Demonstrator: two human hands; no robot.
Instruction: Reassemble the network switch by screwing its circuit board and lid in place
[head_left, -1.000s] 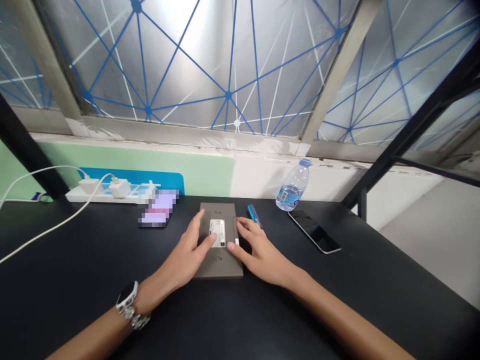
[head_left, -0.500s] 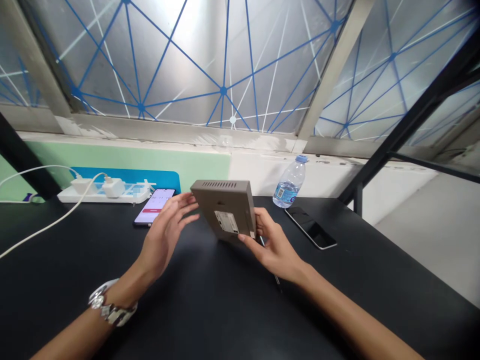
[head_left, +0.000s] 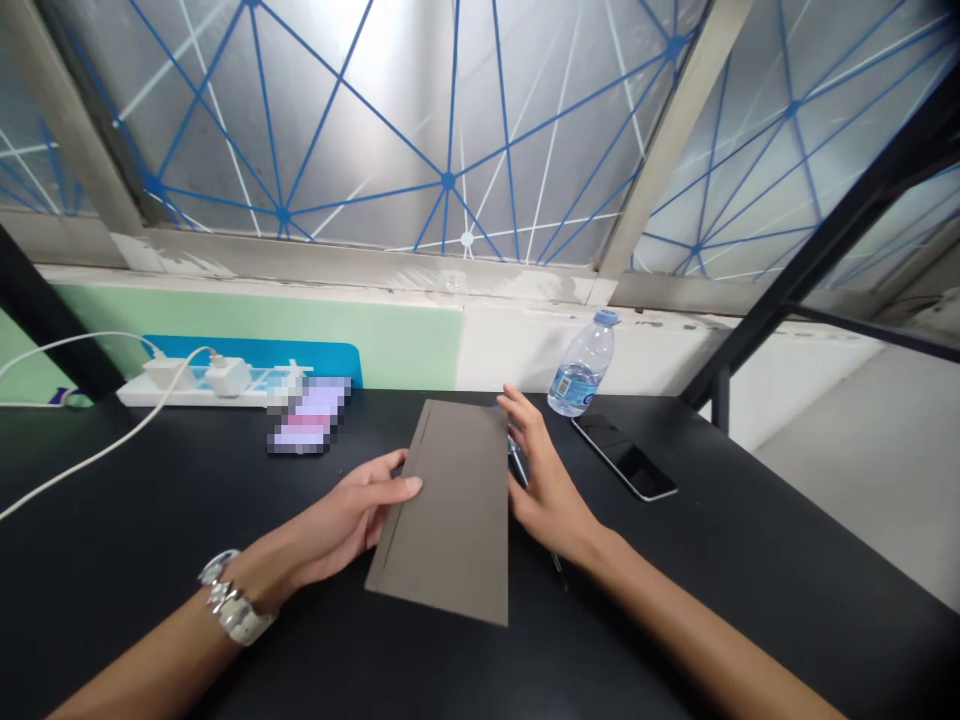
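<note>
A flat grey-brown boxy device (head_left: 457, 510), its plain broad face toward me, is tilted above the black table in the middle. My left hand (head_left: 367, 500) grips its left edge, thumb on the broad face and the other fingers partly hidden behind. Beside the right edge is my right hand (head_left: 547, 480), fingers extended and apart; whether a fingertip touches the device I cannot tell. Partly covered by that hand, a thin dark rod-like tool (head_left: 517, 462) lies on the table, its tip showing below the palm.
A water bottle (head_left: 581, 370) and a dark-screened phone (head_left: 624, 457) are at the back right. Toward the back left are a lit, blurred-out phone (head_left: 311, 418) and a white power strip (head_left: 202, 385) with plugs and cables. A black frame bar (head_left: 780, 270) slants up on the right.
The device has turned, so its vented side and label no longer show. My left hand has taken hold of its left edge; my right hand has let go and opened.
</note>
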